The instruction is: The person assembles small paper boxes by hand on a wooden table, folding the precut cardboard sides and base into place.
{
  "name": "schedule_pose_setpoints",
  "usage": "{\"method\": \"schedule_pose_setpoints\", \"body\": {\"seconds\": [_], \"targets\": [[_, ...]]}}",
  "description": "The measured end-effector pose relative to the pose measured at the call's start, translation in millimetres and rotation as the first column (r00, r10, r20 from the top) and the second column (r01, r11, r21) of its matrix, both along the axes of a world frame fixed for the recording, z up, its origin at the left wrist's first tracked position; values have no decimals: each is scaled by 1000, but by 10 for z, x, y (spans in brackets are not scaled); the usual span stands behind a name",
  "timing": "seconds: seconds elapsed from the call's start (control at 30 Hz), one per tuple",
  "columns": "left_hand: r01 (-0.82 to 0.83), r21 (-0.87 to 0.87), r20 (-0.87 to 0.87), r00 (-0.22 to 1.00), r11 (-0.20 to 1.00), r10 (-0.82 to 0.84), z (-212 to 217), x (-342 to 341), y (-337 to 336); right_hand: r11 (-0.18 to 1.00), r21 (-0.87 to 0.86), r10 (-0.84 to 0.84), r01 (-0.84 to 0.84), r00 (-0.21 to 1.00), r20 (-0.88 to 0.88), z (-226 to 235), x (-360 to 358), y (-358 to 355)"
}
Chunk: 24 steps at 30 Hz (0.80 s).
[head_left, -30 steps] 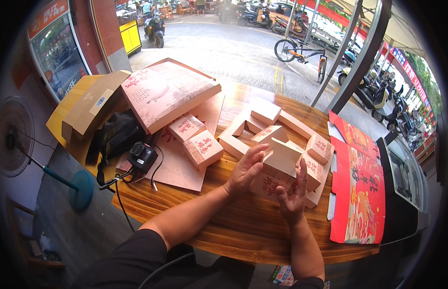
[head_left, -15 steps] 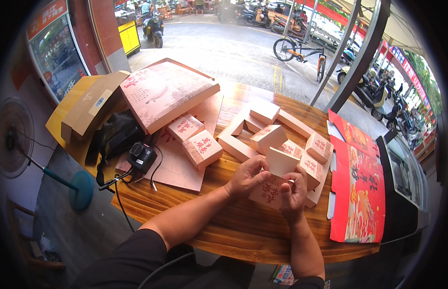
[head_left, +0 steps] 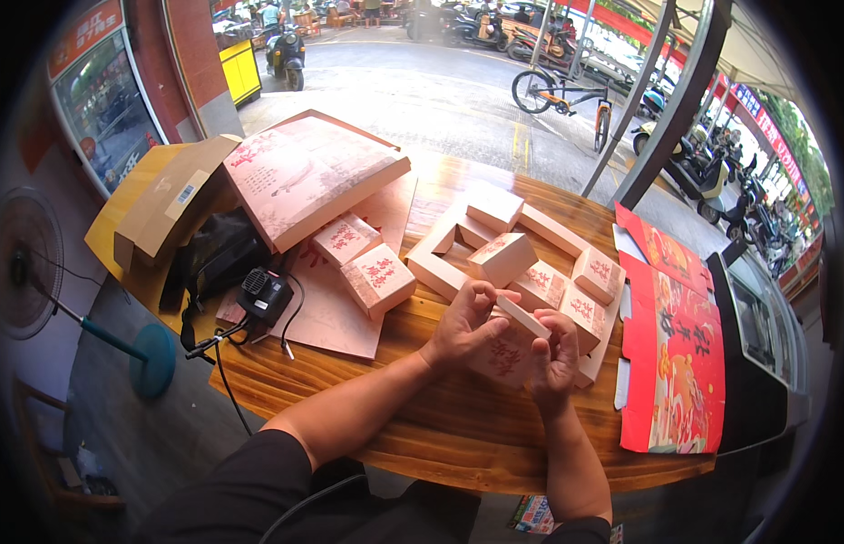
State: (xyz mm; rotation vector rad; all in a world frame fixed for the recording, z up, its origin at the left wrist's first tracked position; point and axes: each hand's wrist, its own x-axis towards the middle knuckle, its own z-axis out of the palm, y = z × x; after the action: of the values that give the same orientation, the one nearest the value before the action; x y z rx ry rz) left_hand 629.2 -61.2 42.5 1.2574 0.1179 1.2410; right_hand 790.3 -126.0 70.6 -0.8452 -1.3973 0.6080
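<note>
Between both hands is a small pink cardboard box [head_left: 502, 360] with red characters on one side. My left hand [head_left: 467, 328] pinches its left side, and my right hand [head_left: 555, 355] grips the right edge. The box's top flap [head_left: 523, 316] lies tilted between my fingertips, seen nearly edge-on. Just beyond my hands, a shallow pink tray [head_left: 560, 234] holds several similar small boxes, among them a tilted one [head_left: 502, 258] and a box at the right [head_left: 583, 310]. Parts of the held box are hidden by my fingers.
Two more small boxes [head_left: 378, 279] sit left of the tray on a flat pink board. Behind them lies a large pink box [head_left: 317, 172]. A black device with cables [head_left: 265, 295] is at the left. Red printed card [head_left: 680, 354] covers the table's right end.
The box's flap stood upright half a second ago and is now folded down toward me. My fingers have closed in around its top edge. The surrounding boxes keep their places.
</note>
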Motion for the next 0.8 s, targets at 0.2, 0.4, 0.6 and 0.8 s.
{"method": "schedule_pose_setpoints", "body": {"seconds": [0.2,0.4,0.6,0.8], "targets": [[-60,24,-63,996,998,62,28,-33,8,997,-70,-22,26,998,63,-15,55,0],[-5,50,-43,999,999,7,39,-46,-10,996,-90,-29,25,999,-44,-28,56,4],[-33,57,-72,997,998,37,80,-58,-44,998,-62,-10,9,1000,-2,-27,65,7],[-126,38,-101,986,991,130,36,-82,6,1000,-13,10,-8,988,154,35,26,-10]]}}
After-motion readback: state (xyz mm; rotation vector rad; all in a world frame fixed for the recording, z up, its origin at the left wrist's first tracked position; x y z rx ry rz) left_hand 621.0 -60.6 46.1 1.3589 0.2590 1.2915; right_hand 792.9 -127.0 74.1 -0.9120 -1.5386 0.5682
